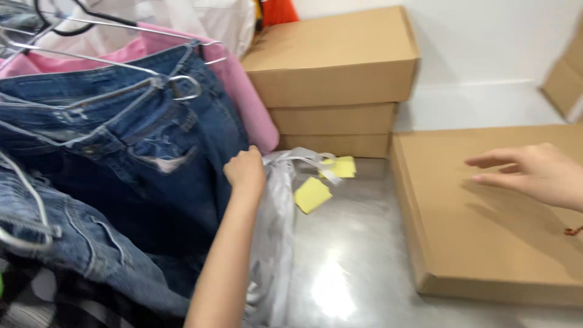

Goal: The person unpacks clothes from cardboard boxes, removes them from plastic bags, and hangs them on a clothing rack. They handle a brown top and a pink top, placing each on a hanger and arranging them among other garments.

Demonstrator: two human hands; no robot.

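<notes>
Left hand [245,172] fisted on the hanging blue jeans [152,146]; right hand [534,173], fingers spread and empty, hovers well apart over a flat cardboard box [486,243].

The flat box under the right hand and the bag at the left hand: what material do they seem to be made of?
The flat box looks like plain brown cardboard, matte, with folded edges. The bag seems thin, glossy, silver-grey plastic film; it crinkles and reflects light. The left hand touches it, and the right hand hovers over the box.
</notes>
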